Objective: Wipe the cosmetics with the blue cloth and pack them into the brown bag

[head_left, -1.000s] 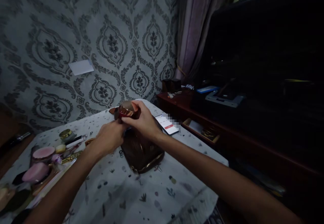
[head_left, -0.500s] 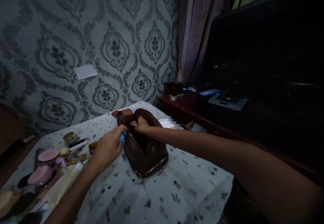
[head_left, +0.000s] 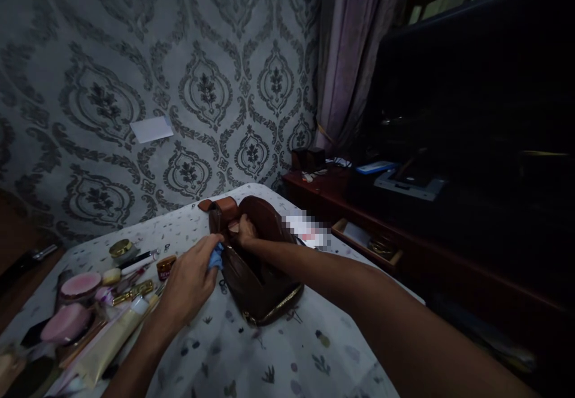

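Several cosmetics point(head_left: 112, 341) lie leftmost on your bench point(head_left: 215, 362). Your left hand point(head_left: 195, 269) pinches a crumpled blue piece point(head_left: 216, 257) at the left edge of the open brown bag point(head_left: 247, 287). Your right hand point(head_left: 245, 230) is inside, its grip impossible to tell; rightward lies a phone point(head_left: 309, 243).

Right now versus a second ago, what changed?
The right hand went from above the brown bag down into it. The left hand drew apart from it and sits at the bag's edge, a blue thing now showing in its fingers. The jar and wall paper sheet stayed put.
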The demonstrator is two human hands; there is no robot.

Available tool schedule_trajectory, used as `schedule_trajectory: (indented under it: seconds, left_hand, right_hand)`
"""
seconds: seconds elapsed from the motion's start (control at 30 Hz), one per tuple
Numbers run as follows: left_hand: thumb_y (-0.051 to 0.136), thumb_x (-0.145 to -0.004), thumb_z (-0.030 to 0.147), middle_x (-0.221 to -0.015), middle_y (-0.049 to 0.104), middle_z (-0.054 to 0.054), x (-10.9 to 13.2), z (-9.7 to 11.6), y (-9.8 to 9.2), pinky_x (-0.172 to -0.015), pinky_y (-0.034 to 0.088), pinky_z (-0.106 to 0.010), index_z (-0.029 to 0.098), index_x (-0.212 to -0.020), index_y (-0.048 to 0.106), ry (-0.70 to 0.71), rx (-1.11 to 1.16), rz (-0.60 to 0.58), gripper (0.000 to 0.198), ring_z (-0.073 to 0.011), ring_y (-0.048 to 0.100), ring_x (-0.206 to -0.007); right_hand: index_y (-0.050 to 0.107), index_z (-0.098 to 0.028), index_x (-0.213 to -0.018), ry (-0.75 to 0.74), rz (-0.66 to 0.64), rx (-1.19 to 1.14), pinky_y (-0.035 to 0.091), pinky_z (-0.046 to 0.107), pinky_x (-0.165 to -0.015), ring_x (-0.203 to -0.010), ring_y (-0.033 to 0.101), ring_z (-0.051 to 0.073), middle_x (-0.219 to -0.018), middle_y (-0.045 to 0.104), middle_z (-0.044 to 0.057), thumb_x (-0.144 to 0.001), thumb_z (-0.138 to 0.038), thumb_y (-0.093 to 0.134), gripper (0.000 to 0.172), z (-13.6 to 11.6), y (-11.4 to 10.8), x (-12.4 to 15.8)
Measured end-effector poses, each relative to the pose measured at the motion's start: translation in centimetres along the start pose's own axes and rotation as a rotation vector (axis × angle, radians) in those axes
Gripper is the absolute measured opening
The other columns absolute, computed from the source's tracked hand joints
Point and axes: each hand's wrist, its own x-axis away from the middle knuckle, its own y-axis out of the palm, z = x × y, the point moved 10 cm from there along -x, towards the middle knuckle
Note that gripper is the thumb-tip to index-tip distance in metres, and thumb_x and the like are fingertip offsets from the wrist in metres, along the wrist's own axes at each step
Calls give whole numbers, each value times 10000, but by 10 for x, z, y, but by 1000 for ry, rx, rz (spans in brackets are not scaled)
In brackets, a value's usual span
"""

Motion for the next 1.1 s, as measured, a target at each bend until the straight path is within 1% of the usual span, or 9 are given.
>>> schedule_trajectory:
  seconds: [0.1, 0.17, 0.3, 0.4, 0.53, 0.7, 0.9, 1.0, 1.1]
  left_hand:
    - [417, -743, 100, -1185, 681, -63, 1, -3, 2, -839, 519, -384, 231, -1184, 543, 0, -7, -1, 477, -265, 666, -1037]
    - [416, -747, 103, -1166, 682, -62, 1, -4, 3, -825, 521, -384, 230, -1175, 547, 3, -3, -6, 466, -265, 668, -1019]
    - [416, -758, 109, -1178, 674, -65, 1, -3, 3, -836, 519, -384, 224, -1182, 547, 4, 9, -17, 458, -264, 663, -1027]
    - [423, -758, 112, -1175, 676, -64, 2, -3, 3, -841, 518, -379, 227, -1176, 551, -8, -2, -37, 451, -263, 661, -1030]
    - [429, -744, 104, -1192, 670, -62, 4, -2, 1, -867, 509, -375, 228, -1201, 533, 2, 4, -29, 485, -256, 652, -1053]
    - [434, -769, 118, -1225, 650, -67, 6, -4, 3, -863, 508, -373, 234, -1227, 515, -15, 17, -52, 479, -259, 642, -1077]
    - [450, -769, 94, -1280, 627, -69, 5, -2, 3, -930, 491, -405, 233, -1278, 506, -46, 31, -72, 530, -269, 620, -1127]
    - [459, -769, 82, -1288, 623, -72, 4, 0, 3, -934, 491, -408, 235, -1295, 510, -70, 10, -89, 550, -277, 618, -1139]
    - [461, -763, 64, -1276, 622, -66, 4, 3, 2, -917, 502, -389, 256, -1326, 502, -84, -8, -92, 596, -269, 628, -1124]
  right_hand:
    - [503, -181, -1275, -9, 3, 38, 492, 362, -903, -1138, 596, 247, -1278, 587, 119, -842, -232, 711, 483, 3, 6, 4]
    - [465, -192, -1264, -31, 9, 58, 464, 323, -888, -1176, 575, 252, -1300, 573, 129, -780, -173, 737, 555, 3, 7, 8]
    - [436, -197, -1231, -77, 24, 82, 453, 307, -852, -1188, 563, 250, -1298, 564, 135, -789, -180, 705, 517, 0, 5, 14]
    - [437, -197, -1213, -108, 23, 97, 447, 304, -854, -1193, 556, 250, -1291, 565, 130, -789, -188, 706, 502, -2, 4, 16]
    - [447, -183, -1213, -133, 13, 119, 435, 309, -874, -1208, 544, 256, -1320, 547, 139, -795, -126, 674, 479, -4, 5, 18]
    - [459, -167, -1227, -178, -9, 123, 425, 300, -885, -1195, 552, 248, -1326, 540, 149, -807, -93, 641, 463, -7, 5, 16]
    - [466, -178, -1271, -207, -21, 107, 433, 293, -902, -1181, 558, 221, -1315, 545, 118, -813, -161, 689, 510, -6, -1, 19]
    - [506, -170, -1289, -175, -17, 117, 485, 375, -923, -1139, 581, 233, -1310, 555, 109, -884, -268, 665, 446, -8, -4, 22]
    - [558, -168, -1273, -129, -3, 140, 539, 447, -894, -1076, 615, 237, -1278, 582, 104, -946, -352, 601, 377, -15, -10, 23]
